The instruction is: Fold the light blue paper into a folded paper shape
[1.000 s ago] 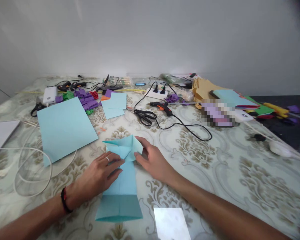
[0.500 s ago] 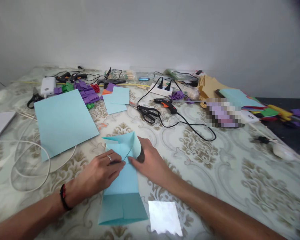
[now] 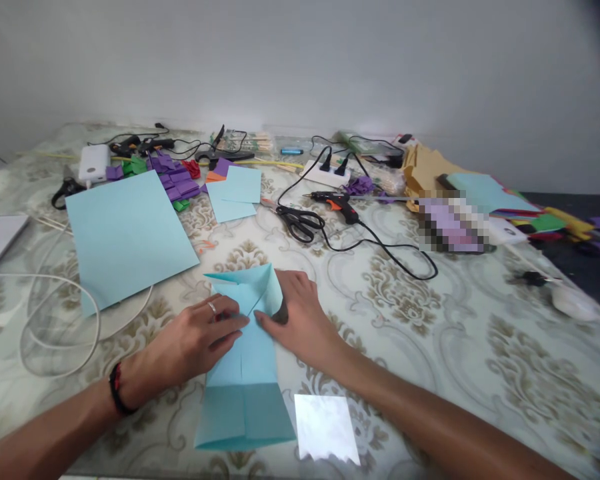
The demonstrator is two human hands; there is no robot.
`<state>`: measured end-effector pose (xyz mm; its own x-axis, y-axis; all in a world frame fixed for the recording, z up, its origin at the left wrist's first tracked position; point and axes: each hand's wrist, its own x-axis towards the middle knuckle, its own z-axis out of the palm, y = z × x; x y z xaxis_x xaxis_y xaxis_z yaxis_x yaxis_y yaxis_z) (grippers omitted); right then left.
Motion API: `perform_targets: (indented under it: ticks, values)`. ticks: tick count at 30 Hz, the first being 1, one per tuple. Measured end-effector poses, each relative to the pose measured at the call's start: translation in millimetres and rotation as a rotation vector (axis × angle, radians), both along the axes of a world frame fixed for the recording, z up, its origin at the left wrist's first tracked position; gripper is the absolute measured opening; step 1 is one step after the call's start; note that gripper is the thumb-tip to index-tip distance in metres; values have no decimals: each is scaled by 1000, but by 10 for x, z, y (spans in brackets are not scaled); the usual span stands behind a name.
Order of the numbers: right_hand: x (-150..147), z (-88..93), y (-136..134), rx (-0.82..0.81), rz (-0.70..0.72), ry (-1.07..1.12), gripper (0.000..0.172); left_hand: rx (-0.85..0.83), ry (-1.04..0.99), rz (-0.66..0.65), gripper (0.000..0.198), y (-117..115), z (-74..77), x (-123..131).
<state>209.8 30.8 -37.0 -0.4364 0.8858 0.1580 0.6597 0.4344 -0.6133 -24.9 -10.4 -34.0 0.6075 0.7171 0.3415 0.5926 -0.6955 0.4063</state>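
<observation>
A light blue folded paper (image 3: 247,360) lies in front of me, with creases across it and its far and near ends standing up as flaps. My right hand (image 3: 297,317) grips the raised far right corner, thumb on the inside and fingers behind the outer wall. From the left, my left hand (image 3: 213,330) reaches over the paper, its bent fingers close together and the fingertips at the diagonal fold near my right thumb. Part of the paper's left edge is hidden under my left hand.
A large light blue sheet (image 3: 130,240) and a white cable (image 3: 97,327) lie to the left. Black scissors (image 3: 300,223), a glue gun (image 3: 335,203) and a power strip (image 3: 325,175) are beyond the paper. Purple folded paper pieces (image 3: 173,177) and smaller blue sheets (image 3: 243,185) sit farther back.
My left hand has drawn slightly to the left, its fingertips shifting a little away from my right thumb. The right hand keeps its grip on the corner. The camera view has shifted slightly.
</observation>
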Motion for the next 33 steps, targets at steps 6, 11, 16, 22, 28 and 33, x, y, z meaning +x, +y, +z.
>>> perform_targets:
  ticks: [6, 11, 16, 22, 28, 33]
  values:
    - [10, -2, -2, 0, 7, 1, 59, 29, 48, -51, 18, 11, 65, 15]
    - [26, -20, 2, 23, 6, -1, 60, 73, 178, -91, 19, 16, 163, 38]
    - [27, -35, 0, 44, 1, -5, 56, 81, 286, -94, 25, 15, 186, 50]
    - [38, -23, -5, 45, -5, -9, 50, 83, 304, -111, 25, 20, 156, 45]
    - [26, -28, -4, 42, -14, 14, 44, 69, 265, -104, 29, 44, 144, 86]
    - [146, 50, 67, -57, 68, 82, 64, 50, 179, -62, 28, 111, 74, 133]
